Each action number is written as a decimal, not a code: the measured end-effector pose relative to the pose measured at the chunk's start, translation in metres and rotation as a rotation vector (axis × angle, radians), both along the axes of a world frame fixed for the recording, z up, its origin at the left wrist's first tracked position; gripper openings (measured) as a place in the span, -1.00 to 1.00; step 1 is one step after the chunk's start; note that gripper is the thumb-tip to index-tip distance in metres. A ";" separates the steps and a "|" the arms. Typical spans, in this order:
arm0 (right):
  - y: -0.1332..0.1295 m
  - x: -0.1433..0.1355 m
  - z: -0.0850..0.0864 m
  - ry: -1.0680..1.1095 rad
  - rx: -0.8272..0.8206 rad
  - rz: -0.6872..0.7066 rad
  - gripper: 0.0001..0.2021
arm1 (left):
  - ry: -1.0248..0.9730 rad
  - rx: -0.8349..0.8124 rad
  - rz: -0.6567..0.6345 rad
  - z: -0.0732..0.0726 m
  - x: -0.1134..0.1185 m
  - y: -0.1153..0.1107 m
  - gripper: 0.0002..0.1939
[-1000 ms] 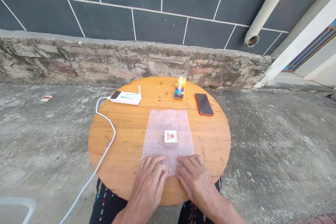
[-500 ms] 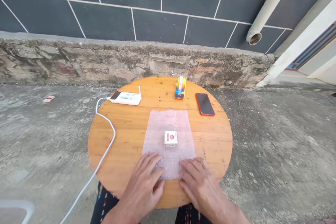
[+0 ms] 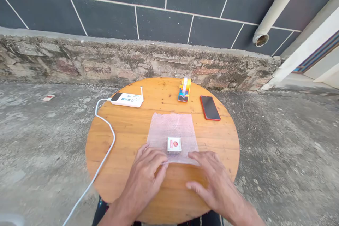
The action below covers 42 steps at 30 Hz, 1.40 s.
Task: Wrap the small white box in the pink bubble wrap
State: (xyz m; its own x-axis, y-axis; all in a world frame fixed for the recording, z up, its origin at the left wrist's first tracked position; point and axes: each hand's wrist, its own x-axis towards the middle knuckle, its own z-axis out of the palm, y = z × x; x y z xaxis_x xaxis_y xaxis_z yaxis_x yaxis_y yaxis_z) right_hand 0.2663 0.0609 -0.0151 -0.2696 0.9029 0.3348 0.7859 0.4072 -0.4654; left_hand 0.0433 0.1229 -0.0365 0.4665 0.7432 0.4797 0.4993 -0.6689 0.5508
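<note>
A small white box with red print sits on the pinkish bubble wrap, close to the wrap's near edge. That near edge is lifted and folded toward the box. At its near left corner, my left hand holds the bubble wrap between thumb and fingers. My right hand is at the near right corner, fingertips touching the wrap, with the thumb spread away from the fingers and nothing pinched between them.
On the round wooden table, a white device with a white cable lies back left. A yellow and blue tape dispenser stands at the back, and a red-edged phone lies to the right. A stone wall base runs behind.
The wrap's near edge has moved up toward the box and is folded. Both hands have shifted; the left has closed on the wrap, and the right thumb has spread apart.
</note>
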 end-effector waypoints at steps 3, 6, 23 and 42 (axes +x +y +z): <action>0.018 0.009 -0.012 0.095 0.048 -0.097 -0.77 | 0.036 -0.060 0.000 0.012 0.005 0.018 -0.84; 0.039 0.015 -0.021 0.266 -0.003 -0.160 -0.83 | 0.099 -0.084 0.031 0.017 0.011 0.037 -0.83; 0.063 0.014 -0.051 0.368 -0.192 -0.323 -0.64 | 0.063 0.383 -0.074 -0.003 0.013 0.001 -0.66; 0.041 -0.024 -0.009 -0.033 0.208 0.025 -0.69 | 0.069 0.210 -0.013 -0.018 0.036 0.014 -0.61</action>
State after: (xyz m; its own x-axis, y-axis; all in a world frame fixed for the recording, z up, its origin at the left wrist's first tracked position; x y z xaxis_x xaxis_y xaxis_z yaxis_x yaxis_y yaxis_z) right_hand 0.2419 0.1014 -0.0240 -0.3055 0.8082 0.5034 0.7876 0.5116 -0.3434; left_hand 0.0788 0.1369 -0.0544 0.5125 0.6244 0.5894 0.5219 -0.7716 0.3636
